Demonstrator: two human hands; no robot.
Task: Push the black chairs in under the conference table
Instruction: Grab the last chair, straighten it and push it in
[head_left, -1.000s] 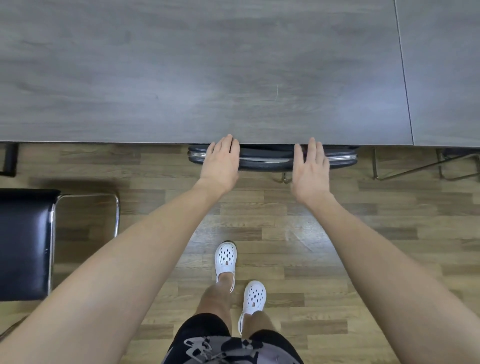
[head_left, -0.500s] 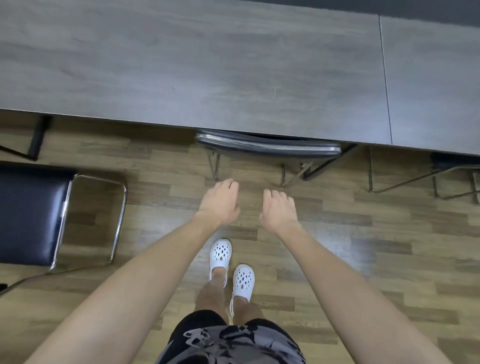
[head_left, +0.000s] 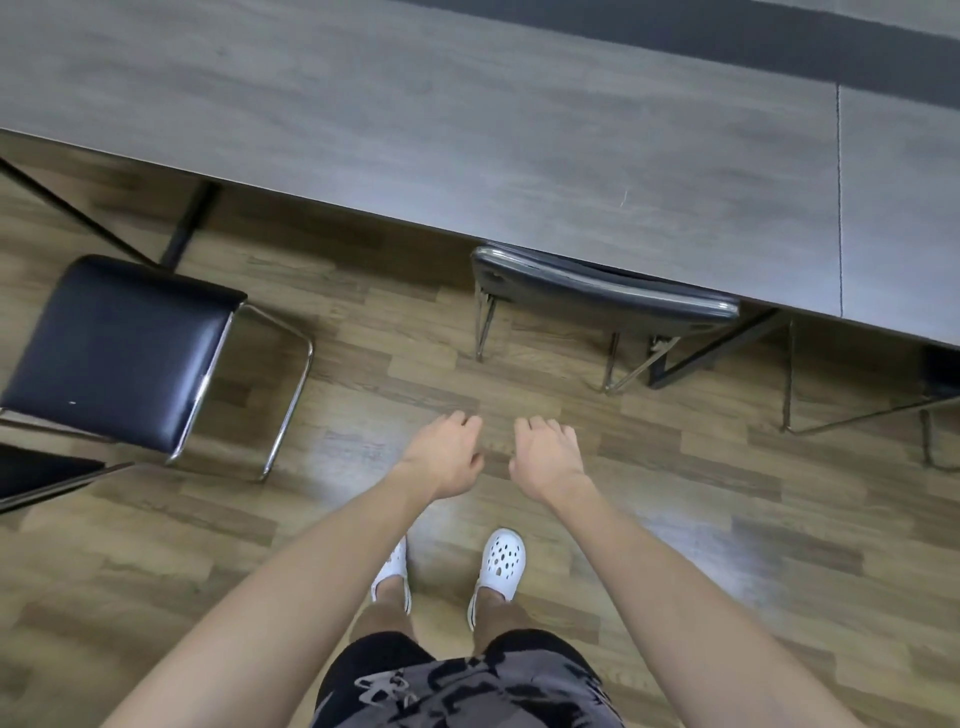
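Grey desk (head_left: 467, 130), wood floor (head_left: 675, 519); tucked chair (head_left: 597, 291) at edge, second chair (head_left: 114, 348) out left; left hand (head_left: 447, 457), right hand (head_left: 545, 454) relaxed, empty.

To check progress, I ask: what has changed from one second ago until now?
The left hand and the right hand left the back of the middle chair and drew back toward the body; both now hang loosely curled, holding nothing. That chair stays under the table; the chair on the left stays pulled out.
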